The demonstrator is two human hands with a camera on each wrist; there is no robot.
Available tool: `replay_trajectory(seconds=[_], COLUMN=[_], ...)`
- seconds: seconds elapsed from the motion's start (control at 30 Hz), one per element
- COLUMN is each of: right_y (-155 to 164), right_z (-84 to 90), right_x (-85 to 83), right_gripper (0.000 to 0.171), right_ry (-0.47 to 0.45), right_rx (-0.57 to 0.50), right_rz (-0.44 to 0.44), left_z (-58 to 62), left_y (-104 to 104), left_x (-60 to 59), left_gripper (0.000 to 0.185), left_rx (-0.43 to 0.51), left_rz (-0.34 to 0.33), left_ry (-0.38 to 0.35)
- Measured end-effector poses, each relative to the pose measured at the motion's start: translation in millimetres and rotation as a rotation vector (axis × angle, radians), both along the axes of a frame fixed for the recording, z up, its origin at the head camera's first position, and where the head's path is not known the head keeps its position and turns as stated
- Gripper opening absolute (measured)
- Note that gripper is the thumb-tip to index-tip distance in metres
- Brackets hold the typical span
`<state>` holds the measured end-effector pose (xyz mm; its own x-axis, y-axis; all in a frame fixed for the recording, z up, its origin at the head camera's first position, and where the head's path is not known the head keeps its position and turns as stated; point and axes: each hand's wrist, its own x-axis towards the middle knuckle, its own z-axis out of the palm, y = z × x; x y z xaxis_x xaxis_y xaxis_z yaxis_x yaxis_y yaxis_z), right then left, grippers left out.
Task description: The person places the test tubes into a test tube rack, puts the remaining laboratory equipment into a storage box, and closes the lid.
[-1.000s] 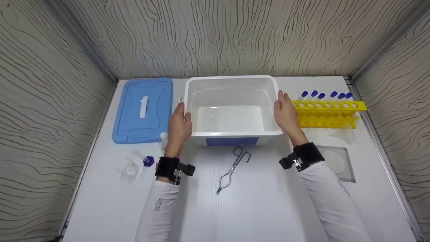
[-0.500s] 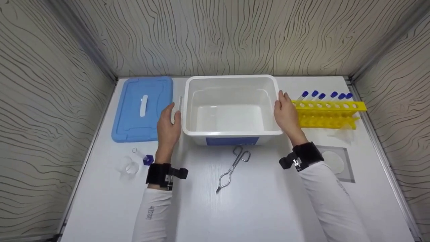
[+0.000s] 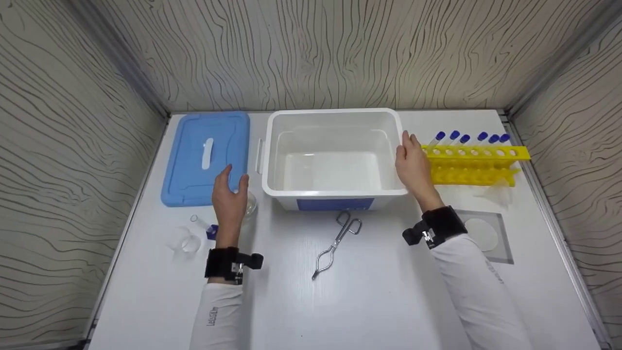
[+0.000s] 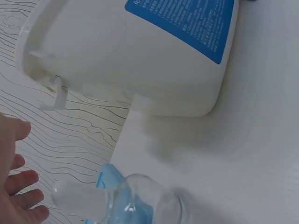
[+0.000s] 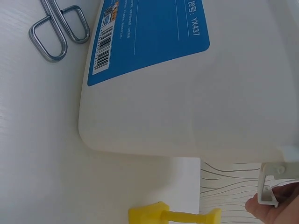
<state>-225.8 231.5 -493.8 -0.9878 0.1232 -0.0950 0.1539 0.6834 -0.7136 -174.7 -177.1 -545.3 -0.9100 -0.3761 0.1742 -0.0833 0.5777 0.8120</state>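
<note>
An empty white plastic bin point(image 3: 335, 113) with a blue label stands at the table's middle; its walls fill the wrist views point(image 4: 140, 56) point(image 5: 187, 93). My right hand point(image 3: 410, 158) lies flat against the bin's right wall, and a fingertip point(image 5: 271, 211) touches the side latch point(image 5: 270, 186). My left hand point(image 3: 231, 187) hovers with relaxed, spread fingers point(image 4: 18, 186) off the bin's front left corner. It holds nothing and hangs just over a clear glass flask point(image 3: 250, 204) point(image 4: 135, 203).
A blue lid point(image 3: 206, 155) lies left of the bin. A yellow rack point(image 3: 474, 163) of blue-capped tubes stands on the right. Metal tongs point(image 3: 337, 240) lie in front of the bin. A small clear beaker point(image 3: 187, 241), a blue-capped tube point(image 3: 210, 229) and a bagged white disc point(image 3: 481, 233) lie nearby.
My left hand has left the bin's left wall and drawn back towards me and leftward, ending over the flask. The right hand and the bin have stayed put.
</note>
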Motion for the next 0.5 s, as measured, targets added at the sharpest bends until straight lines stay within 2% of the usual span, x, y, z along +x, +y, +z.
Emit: replay_trajectory(seconds=[0.2, 0.33, 0.5], right_y=[-0.4, -0.3, -0.4], right_z=[-0.6, -0.9, -0.7], right_x=[-1.3, -2.2, -1.0], right_gripper=[0.055, 0.055, 0.054], right_ry=[0.019, 0.023, 0.026], right_rx=[0.020, 0.026, 0.033], right_rz=[0.001, 0.004, 0.013], left_z=[-17.5, -26.1, -35.2], left_y=[0.3, 1.2, 1.9], left_x=[2.6, 4.1, 5.1], left_gripper=[0.062, 0.065, 0.065], left_rx=[0.051, 0.100, 0.107], left_rz=[0.033, 0.046, 0.058], left_ry=[-0.100, -0.140, -0.183])
